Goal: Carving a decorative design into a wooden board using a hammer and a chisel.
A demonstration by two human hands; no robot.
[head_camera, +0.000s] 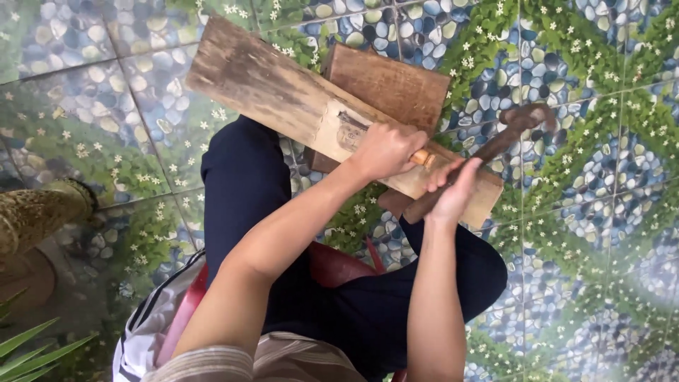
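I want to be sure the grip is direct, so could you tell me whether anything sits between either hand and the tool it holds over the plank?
Nothing visible does. The left hand is closed directly on the light handle, and the right hand grips the dark hammer bare. Both tools are over the plank, with no cloth or other object between.

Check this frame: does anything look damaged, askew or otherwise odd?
The long weathered wooden plank lies askew across the person's lap and a brown wooden block, its far end dark and worn. Left hand grips a wooden-handled tool; right hand a hammer.
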